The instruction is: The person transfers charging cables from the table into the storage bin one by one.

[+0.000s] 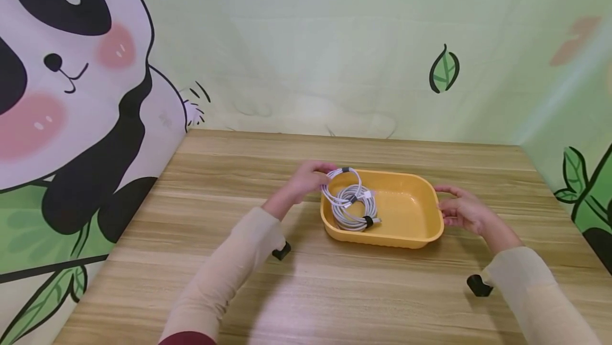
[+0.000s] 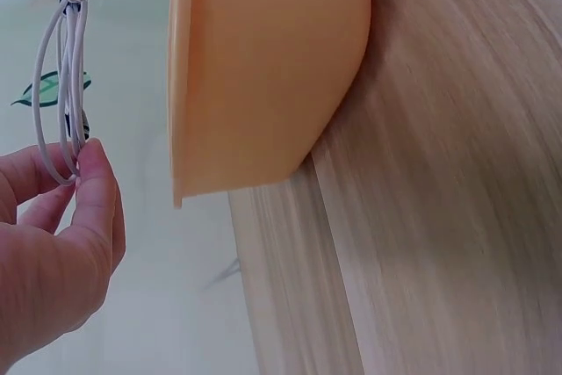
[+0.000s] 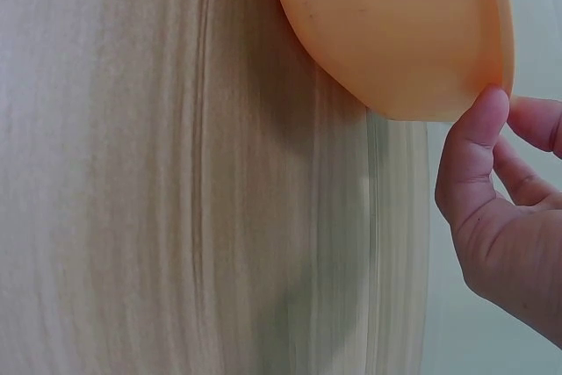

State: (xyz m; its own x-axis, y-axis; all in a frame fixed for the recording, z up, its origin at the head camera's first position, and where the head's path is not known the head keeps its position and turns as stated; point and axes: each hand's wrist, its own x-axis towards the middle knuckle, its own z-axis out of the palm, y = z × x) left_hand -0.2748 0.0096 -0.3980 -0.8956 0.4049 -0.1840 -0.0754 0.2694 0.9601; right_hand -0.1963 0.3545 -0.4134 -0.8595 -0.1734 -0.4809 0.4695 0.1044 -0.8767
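Observation:
My left hand pinches a coiled white cable between thumb and fingers. In the head view this cable hangs over the left end of a yellow plastic tray, bound with dark ties. Inside the tray's left part lies another coiled cable, greyish white, fastened with a black strap; the held coil partly covers it. At the tray's right end my right hand holds the rim, its thumb against the outer side near the edge. The tray's underside rests on the wooden table.
The wood-grain table reaches back to a pale green wall with painted leaves. A large panda is painted on the left wall. Small black pieces show at both sleeves' cuffs.

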